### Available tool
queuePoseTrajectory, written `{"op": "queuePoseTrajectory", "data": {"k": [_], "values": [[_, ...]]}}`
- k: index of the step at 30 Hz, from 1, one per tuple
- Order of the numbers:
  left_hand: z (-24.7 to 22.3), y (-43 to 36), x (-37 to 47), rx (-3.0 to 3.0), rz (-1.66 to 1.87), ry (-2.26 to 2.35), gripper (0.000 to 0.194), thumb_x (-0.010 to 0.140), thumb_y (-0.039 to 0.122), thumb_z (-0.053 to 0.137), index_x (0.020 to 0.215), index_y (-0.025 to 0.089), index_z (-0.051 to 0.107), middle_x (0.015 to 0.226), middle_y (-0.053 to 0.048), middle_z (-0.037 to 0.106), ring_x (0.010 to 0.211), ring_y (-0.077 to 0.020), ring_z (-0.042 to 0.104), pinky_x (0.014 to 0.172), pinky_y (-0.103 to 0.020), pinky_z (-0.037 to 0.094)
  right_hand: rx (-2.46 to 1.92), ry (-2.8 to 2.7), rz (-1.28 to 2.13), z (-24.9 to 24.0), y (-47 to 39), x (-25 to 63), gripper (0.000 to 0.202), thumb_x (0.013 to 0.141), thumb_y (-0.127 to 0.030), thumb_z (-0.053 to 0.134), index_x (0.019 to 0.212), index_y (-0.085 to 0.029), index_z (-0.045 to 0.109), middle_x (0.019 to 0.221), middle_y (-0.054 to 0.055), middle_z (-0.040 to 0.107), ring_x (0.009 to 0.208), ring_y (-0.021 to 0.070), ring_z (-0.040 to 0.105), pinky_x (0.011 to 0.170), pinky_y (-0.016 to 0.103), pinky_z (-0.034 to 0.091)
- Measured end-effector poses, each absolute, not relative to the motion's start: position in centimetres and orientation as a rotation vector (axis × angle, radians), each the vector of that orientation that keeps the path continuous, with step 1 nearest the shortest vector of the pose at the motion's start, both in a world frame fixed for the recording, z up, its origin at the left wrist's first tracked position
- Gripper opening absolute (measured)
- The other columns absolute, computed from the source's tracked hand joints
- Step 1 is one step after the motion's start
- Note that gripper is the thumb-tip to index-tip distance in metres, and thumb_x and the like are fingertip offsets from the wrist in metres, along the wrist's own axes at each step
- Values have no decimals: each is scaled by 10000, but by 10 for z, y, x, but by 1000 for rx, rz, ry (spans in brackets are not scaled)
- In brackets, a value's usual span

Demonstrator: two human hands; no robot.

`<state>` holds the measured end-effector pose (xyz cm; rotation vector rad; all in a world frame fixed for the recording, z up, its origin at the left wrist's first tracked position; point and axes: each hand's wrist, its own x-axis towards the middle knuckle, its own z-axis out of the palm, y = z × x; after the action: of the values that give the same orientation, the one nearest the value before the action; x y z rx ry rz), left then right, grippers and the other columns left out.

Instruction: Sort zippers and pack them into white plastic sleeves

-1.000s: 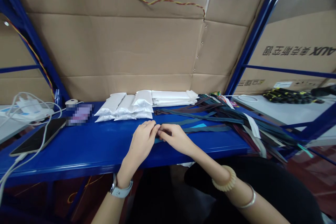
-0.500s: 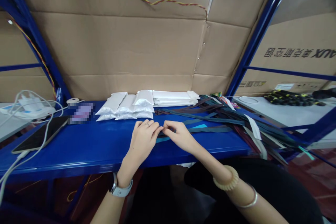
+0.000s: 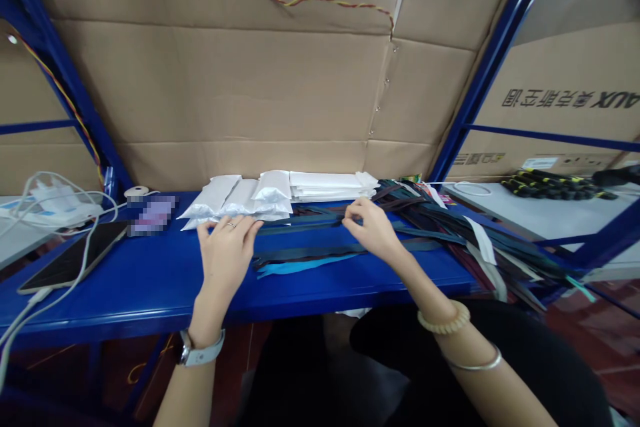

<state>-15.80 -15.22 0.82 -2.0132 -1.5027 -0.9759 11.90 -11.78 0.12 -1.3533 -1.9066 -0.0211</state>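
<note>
My left hand [image 3: 227, 250], with a ring and a watch, is over the front of the white packets. Its thumb and fingertips are at the left end of a dark zipper strip [image 3: 277, 221] and look closed on it, though the fingers partly hide the grip. To the right, my right hand [image 3: 373, 227] pinches dark strip material [image 3: 341, 219] between thumb and forefinger. Below the hands, a grey-teal strip [image 3: 300, 253] and a bright blue strip [image 3: 305, 267] lie on the blue shelf [image 3: 165, 280].
White packets [image 3: 215, 195] and a flat white stack [image 3: 325, 185] stand along the cardboard back wall [image 3: 225, 87]. A heap of dark strips [image 3: 460, 223] hangs over the shelf's right edge. A phone [image 3: 75, 257] with a white cable lies left, beside a white roll [image 3: 140, 192].
My hands have parted from where they met at the middle. The left has gone left towards the packets, the right has moved right and back. The blue and grey-teal strips are now uncovered.
</note>
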Motion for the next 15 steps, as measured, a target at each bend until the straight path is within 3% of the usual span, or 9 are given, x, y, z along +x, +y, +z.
{"op": "queuePoseTrajectory", "data": {"k": [10, 15], "values": [[8, -142, -207, -1728, -916, -1749, 350, 937, 379, 328, 816, 195, 600, 764, -73, 647, 836, -249, 544, 821, -420, 248, -1604, -1534, -454, 12, -107, 204, 195, 683, -199, 501, 518, -201, 396, 808, 89, 625, 846, 242, 480, 746, 353, 362], [10, -143, -219, -1719, -843, -1797, 352, 932, 387, 335, 799, 200, 602, 679, -67, 598, 824, -256, 523, 788, -421, 254, -1637, -1476, -554, 20, -112, 209, 203, 681, -183, 487, 522, -202, 361, 753, 88, 617, 771, 223, 490, 692, 328, 347]]}}
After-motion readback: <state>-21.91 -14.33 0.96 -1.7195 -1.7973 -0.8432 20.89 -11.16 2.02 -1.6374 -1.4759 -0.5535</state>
